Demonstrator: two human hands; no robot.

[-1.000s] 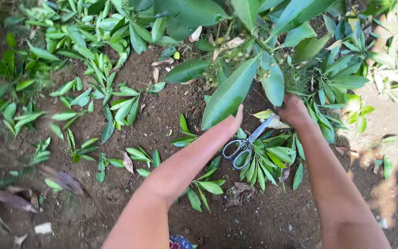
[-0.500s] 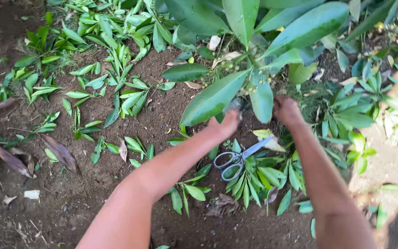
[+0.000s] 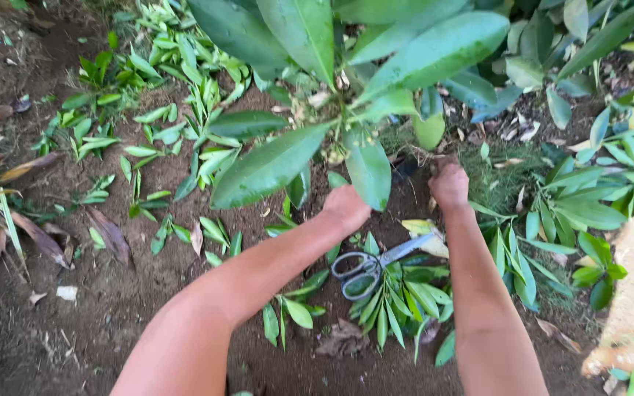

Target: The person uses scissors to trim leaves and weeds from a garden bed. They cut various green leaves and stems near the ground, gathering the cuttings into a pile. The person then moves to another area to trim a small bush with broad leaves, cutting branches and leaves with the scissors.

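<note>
Hands reach under a broad-leaved plant (image 3: pixel 346 81): our left hand (image 3: pixel 346 207) and right hand (image 3: pixel 449 185) press toward its base, fingers hidden by leaves, so we cannot tell their grip. Scissors (image 3: pixel 376 264) lie between our forearms on cut green sprigs (image 3: pixel 405 301), bare soil (image 3: pixel 111 293) around.
</note>
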